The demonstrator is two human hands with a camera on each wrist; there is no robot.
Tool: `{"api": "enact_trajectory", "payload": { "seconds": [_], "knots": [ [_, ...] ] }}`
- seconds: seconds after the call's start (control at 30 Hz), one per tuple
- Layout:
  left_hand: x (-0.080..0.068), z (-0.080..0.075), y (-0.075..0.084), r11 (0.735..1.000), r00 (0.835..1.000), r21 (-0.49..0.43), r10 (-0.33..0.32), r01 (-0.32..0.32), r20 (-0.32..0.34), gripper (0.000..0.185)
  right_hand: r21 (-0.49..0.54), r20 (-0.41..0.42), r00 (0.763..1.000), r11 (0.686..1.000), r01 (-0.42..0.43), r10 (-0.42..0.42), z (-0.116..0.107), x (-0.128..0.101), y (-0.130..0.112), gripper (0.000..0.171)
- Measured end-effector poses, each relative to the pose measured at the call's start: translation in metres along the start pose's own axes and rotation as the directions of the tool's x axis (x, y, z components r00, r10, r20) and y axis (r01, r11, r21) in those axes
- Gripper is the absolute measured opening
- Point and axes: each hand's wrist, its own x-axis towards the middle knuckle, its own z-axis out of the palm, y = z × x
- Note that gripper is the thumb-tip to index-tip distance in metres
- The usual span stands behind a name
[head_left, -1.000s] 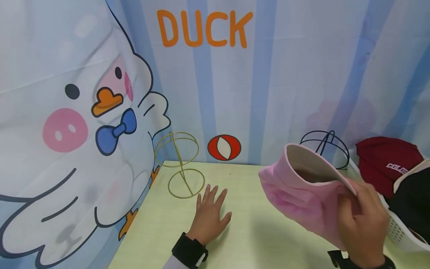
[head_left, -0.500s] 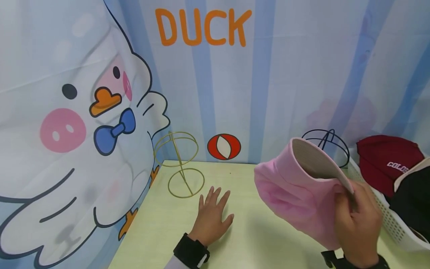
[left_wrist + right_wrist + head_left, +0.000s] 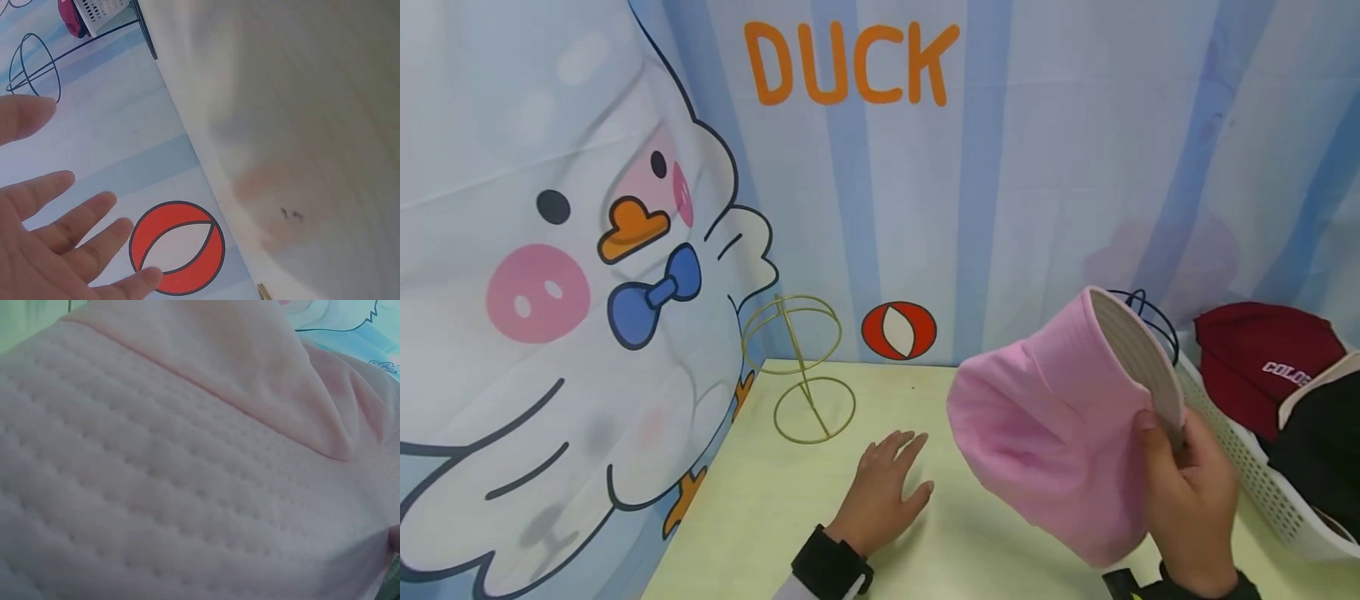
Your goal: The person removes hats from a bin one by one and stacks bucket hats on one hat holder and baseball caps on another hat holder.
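Where the head view covers the whole table, the two hands are well apart. Item: one pink hat, soft-crowned, raised above the table right of centre, opening turned up and to the right, lining pale. Right hand: pinching the hat's edge, thumb on the pink outer side. Left hand: fingers loosely spread, palm down; contact with the table cannot be told. Just beyond it, one gold wire stand, upright. At right, one white basket containing a maroon cap and a black cap. Behind the hat, partly hidden, one dark wire stand.

Left wrist view: left hand, fingers parted, before a backdrop printed with a red-and-white ball; dark stand and basket corner at upper left.

Right wrist view: the hat's brim, row-stitched, filling most of the view; one fingertip at the right edge.
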Motion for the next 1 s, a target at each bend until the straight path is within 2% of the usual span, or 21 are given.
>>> {"api": "enact_trajectory", "payload": {
  "seconds": [0.13, 0.27, 0.37, 0.47, 0.57, 0.7, 0.83, 0.9, 1.0],
  "knots": [
    [0.000, 0.001, 0.002, 0.998, 0.999, -0.051, 0.026, -0.025, 0.025, 0.058, 0.124, 0.035, 0.997, 0.989, -0.079, 0.075, 0.002, -0.001, 0.001, 0.024],
    [0.000, 0.004, 0.003, 0.994, 0.997, -0.085, 0.071, -0.067, 0.043, 0.054, 0.295, 0.100, 0.979, 0.934, -0.201, 0.179, 0.007, -0.003, 0.002, 0.025],
    [-0.001, 0.007, 0.004, 0.987, 0.995, -0.138, 0.087, -0.078, 0.056, 0.048, 0.384, 0.147, 0.964, 0.885, -0.262, 0.222, 0.011, -0.006, 0.003, 0.025],
    [-0.002, 0.010, 0.006, 0.979, 0.995, -0.197, 0.076, -0.060, 0.072, 0.040, 0.440, 0.179, 0.956, 0.850, -0.289, 0.232, 0.013, -0.007, 0.005, 0.025],
    [-0.003, 0.013, 0.007, 0.977, 0.995, -0.201, 0.081, -0.067, 0.064, 0.034, 0.493, 0.209, 0.950, 0.814, -0.308, 0.232, 0.015, -0.009, 0.005, 0.026],
    [-0.005, 0.016, 0.008, 0.975, 0.990, -0.176, 0.141, -0.135, 0.022, 0.041, 0.566, 0.271, 0.939, 0.754, -0.334, 0.212, 0.016, -0.010, 0.006, 0.027],
    [-0.008, 0.016, 0.012, 0.968, 0.985, -0.190, 0.171, -0.167, 0.007, 0.044, 0.621, 0.373, 0.909, 0.679, -0.392, 0.184, 0.018, -0.012, 0.010, 0.031],
    [-0.010, 0.016, 0.014, 0.963, 0.986, -0.214, 0.168, -0.162, 0.013, 0.037, 0.614, 0.424, 0.886, 0.660, -0.433, 0.186, 0.019, -0.013, 0.012, 0.032],
    [-0.011, 0.015, 0.016, 0.959, 0.987, -0.241, 0.160, -0.150, 0.023, 0.022, 0.582, 0.494, 0.847, 0.648, -0.491, 0.197, 0.020, -0.015, 0.016, 0.034]
  ]
}}
